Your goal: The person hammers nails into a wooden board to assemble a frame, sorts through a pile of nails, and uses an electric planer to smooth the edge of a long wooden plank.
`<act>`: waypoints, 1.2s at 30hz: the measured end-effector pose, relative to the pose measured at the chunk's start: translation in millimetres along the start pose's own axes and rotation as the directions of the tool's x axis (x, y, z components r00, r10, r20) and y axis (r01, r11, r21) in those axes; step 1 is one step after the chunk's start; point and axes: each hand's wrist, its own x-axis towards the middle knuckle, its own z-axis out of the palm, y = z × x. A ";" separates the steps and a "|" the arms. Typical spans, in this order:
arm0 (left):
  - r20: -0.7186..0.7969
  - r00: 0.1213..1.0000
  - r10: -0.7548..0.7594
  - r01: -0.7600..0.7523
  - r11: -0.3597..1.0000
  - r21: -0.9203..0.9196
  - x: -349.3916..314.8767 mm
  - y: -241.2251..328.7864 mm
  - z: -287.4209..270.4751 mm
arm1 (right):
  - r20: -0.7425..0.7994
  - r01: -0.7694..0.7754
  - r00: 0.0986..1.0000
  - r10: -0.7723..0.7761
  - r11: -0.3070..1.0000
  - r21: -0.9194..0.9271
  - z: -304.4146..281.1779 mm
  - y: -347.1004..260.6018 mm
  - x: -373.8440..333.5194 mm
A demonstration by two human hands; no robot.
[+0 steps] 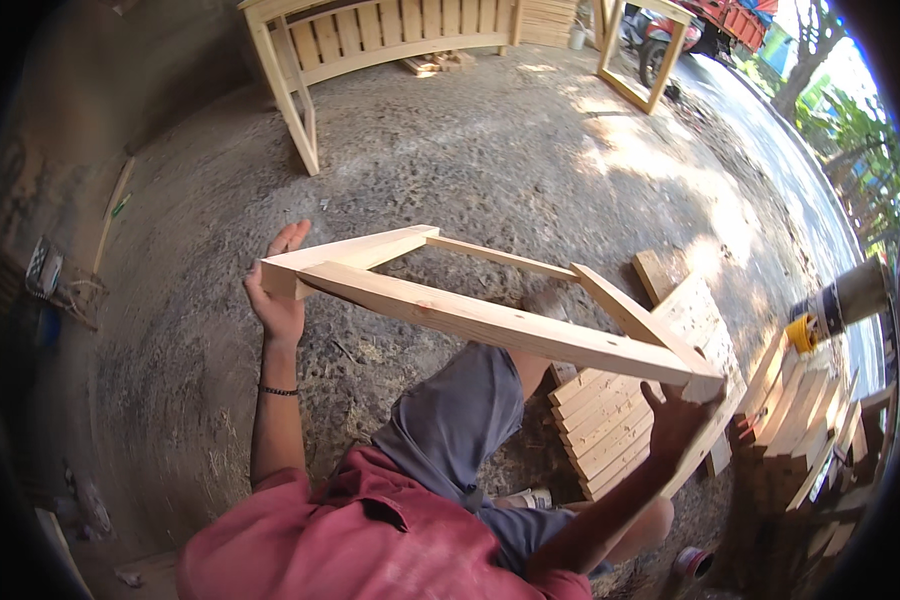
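A four-sided frame of pale wood (pixel 500 325) is held up in front of my body, with its long near rail running from left to right. My left hand (pixel 282 305) supports the left corner, palm against the wood and fingertips reaching past its edge. At the right corner my right hand (pixel 678 415) grips the wood from below; some of its fingers are hidden. The frame's far side is a thinner rail (pixel 502 257). Beneath the right end, a stack of pale wooden boards (pixel 610 425) lies on the ground.
A slatted wooden bench (pixel 400 45) stands ahead on the rough ground (pixel 410 150). Another wooden frame (pixel 650 60) and a motorbike (pixel 656 50) are farther right. Cut timber pieces (pixel 795 405) and a bucket with a yellow item (pixel 802 332) sit at the right. A small tin (pixel 692 562) lies near my leg.
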 end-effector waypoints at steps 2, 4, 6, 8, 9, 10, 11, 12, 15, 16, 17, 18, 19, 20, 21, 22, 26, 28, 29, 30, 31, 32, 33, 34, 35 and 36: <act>0.005 0.995 -0.096 0.096 0.995 0.035 -11.3 12.8 -19.6 | 0.142 -0.205 0.974 0.178 0.957 0.203 20.4 -6.6 -16.7; 0.024 0.976 -0.218 0.218 0.976 -0.009 -18.6 18.6 -35.0 | 0.047 -0.017 0.999 0.012 0.992 0.123 23.5 -4.5 -27.3; -0.007 0.868 -0.497 0.493 0.863 -0.114 -25.8 28.6 -31.5 | 0.093 0.164 0.982 -0.165 0.986 0.019 -1.2 4.0 -28.0; 0.039 0.746 -0.665 0.646 0.709 -0.282 -33.0 41.2 -17.4 | 0.265 0.391 0.902 -0.341 0.905 -0.167 -28.6 8.4 -22.7; 0.020 0.716 -0.698 0.682 0.693 -0.232 -34.7 48.7 -24.2 | 0.318 0.427 0.880 -0.354 0.882 -0.200 -34.7 12.1 -21.4; 0.004 0.683 -0.730 0.719 0.671 -0.182 -33.6 55.3 -29.9 | 0.347 0.415 0.877 -0.332 0.887 -0.200 -41.5 16.1 -21.5; -0.013 0.647 -0.762 0.754 0.642 -0.135 -33.6 60.1 -35.2 | 0.328 0.349 0.900 -0.286 0.925 -0.153 -44.5 18.5 -18.7; -0.048 0.621 -0.783 0.777 0.622 -0.100 -31.8 62.5 -40.1 | 0.302 0.282 0.923 -0.240 0.954 -0.103 -48.6 21.5 -17.7; -0.065 0.570 -0.819 0.822 0.570 0.017 -27.8 37.3 -38.9 | 0.393 0.517 0.839 -0.375 0.775 -0.363 -59.7 34.7 -11.1; -0.097 0.528 -0.844 0.848 0.529 0.009 -27.6 34.3 -29.8 | 0.436 0.604 0.786 -0.438 0.695 -0.390 -63.6 38.7 -8.5; -0.034 0.474 -0.880 0.881 0.473 0.020 -27.8 35.1 -28.5 | 0.467 0.644 0.755 -0.461 0.656 -0.393 -66.5 40.2 -7.7; 0.028 0.414 -0.910 0.909 0.414 0.035 -28.6 35.0 -27.6 | 0.500 0.684 0.721 -0.481 0.613 -0.395 -69.7 40.3 -6.5; 0.091 0.348 -0.933 0.934 0.353 0.053 -30.2 33.7 -27.1 | 0.531 0.722 0.684 -0.500 0.567 -0.396 -73.5 39.5 -6.2; 0.091 0.314 -0.945 0.940 0.323 0.109 -35.4 30.7 -30.1 | 0.512 0.701 0.702 -0.495 0.608 -0.373 -73.5 40.2 -8.6; 0.089 0.278 -0.956 0.943 0.290 0.163 -44.0 25.2 -36.7 | 0.463 0.617 0.765 -0.447 0.715 -0.329 -73.3 38.7 -10.8; 0.108 0.229 -0.967 0.952 0.246 0.181 -50.6 21.2 -46.7 | 0.410 0.522 0.822 -0.394 0.809 -0.270 -70.4 37.3 -13.6; 0.199 0.333 -0.922 0.926 0.360 0.114 -73.0 6.6 -87.5 | 0.315 0.253 0.925 -0.212 0.963 -0.094 -55.6 42.3 -13.4; 0.153 0.489 -0.859 0.869 0.495 0.002 -98.2 1.4 -108.5 | 0.370 0.222 0.908 -0.195 0.975 -0.031 -32.3 50.4 -12.5; 0.142 0.524 -0.840 0.850 0.526 -0.022 -99.4 -3.6 -106.0 | 0.414 0.189 0.893 -0.176 0.982 0.011 -11.7 50.8 -10.4; 0.112 0.558 -0.822 0.829 0.557 -0.036 -100.4 3.1 -101.6 | 0.452 0.138 0.879 -0.148 0.989 0.054 7.2 54.5 -7.1; 0.075 0.592 -0.803 0.806 0.590 -0.046 -101.2 7.4 -102.5 | 0.397 0.123 0.911 -0.106 0.992 -0.018 29.2 64.4 -2.6; 0.002 0.589 -0.808 0.808 0.589 -0.014 -102.8 2.6 -130.7 | 0.432 -0.009 0.902 -0.005 1.000 0.028 49.2 80.1 6.7; -0.030 0.618 -0.785 0.786 0.619 -0.004 -101.3 -3.2 -136.9 | 0.480 -0.040 0.877 0.011 0.998 0.050 67.0 101.0 18.1; -0.057 0.649 -0.758 0.760 0.650 0.004 -99.1 -8.0 -140.3 | 0.482 -0.164 0.868 0.124 0.986 0.042 75.8 121.3 32.1; -0.083 0.682 -0.727 0.730 0.683 0.015 -96.0 -14.8 -144.1 | 0.504 -0.214 0.845 0.178 0.977 0.013 77.9 146.5 53.5; -0.087 0.701 -0.707 0.712 0.702 0.031 -94.3 -29.8 -159.5 | 0.460 -0.271 0.860 0.220 0.961 0.046 87.9 172.0 61.5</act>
